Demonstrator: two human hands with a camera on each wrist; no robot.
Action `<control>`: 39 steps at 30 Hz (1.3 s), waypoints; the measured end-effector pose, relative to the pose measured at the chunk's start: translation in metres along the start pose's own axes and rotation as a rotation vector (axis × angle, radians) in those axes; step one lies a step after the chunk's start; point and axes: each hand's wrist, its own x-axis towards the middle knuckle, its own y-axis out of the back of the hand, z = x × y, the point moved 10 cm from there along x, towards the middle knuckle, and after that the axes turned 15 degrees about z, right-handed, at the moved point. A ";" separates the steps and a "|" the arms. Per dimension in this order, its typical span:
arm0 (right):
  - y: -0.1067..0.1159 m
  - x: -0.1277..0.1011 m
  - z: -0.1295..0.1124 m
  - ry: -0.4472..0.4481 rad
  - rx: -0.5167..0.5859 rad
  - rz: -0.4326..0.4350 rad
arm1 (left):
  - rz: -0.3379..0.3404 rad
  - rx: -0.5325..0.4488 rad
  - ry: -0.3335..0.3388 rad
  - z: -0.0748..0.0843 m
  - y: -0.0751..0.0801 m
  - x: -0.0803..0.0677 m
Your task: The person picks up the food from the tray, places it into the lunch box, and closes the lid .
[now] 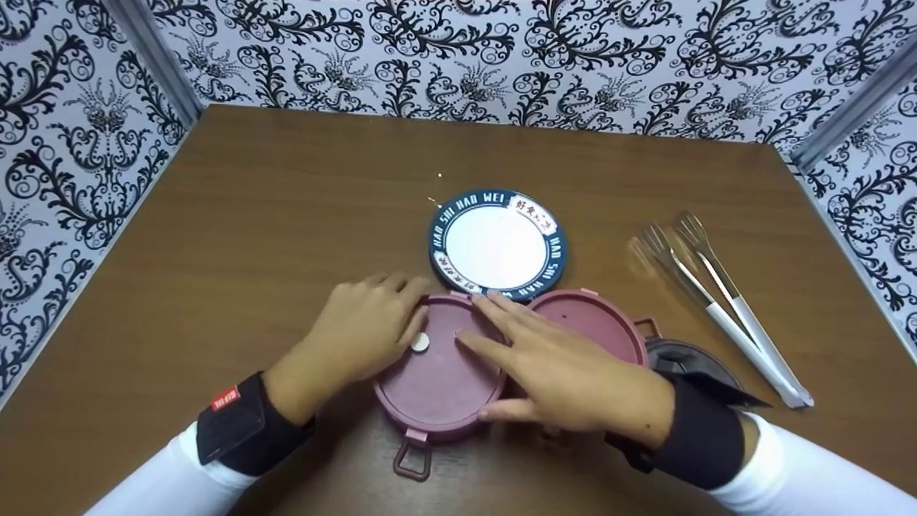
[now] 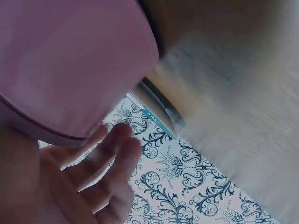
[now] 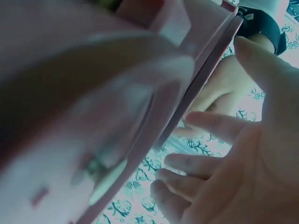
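Observation:
A round pink lidded container (image 1: 437, 390) with a white button near its left rim lies in front of me. Along its upper left rim rests my left hand (image 1: 369, 326), fingers loosely bent. My right hand (image 1: 566, 365) reaches over the container's right side with fingers spread, holding nothing. Behind that hand shows a second round pink piece (image 1: 594, 322), partly hidden by it. In the left wrist view the fingers (image 2: 112, 163) lie beside the pink wall (image 2: 79, 65). The right wrist view has the fingers (image 3: 187, 163) stretched beside blurred pink surfaces.
A blue-rimmed plate (image 1: 494, 247) with a white middle lies just beyond the containers. Metal tongs (image 1: 723, 308) with white handles lie at the right. A dark round object (image 1: 691, 355) sits partly under my right wrist. Patterned walls (image 1: 473, 64) enclose the brown table (image 1: 286, 215).

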 end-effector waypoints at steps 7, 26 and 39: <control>-0.008 -0.001 0.001 -0.009 0.011 -0.069 | -0.204 -0.249 -0.035 0.029 -0.015 -0.021; -0.009 0.000 0.004 -0.043 0.098 0.040 | -0.258 -0.237 -0.093 0.038 -0.027 -0.032; -0.002 0.004 0.004 -0.039 0.100 0.066 | -0.266 -0.234 -0.086 0.040 -0.027 -0.026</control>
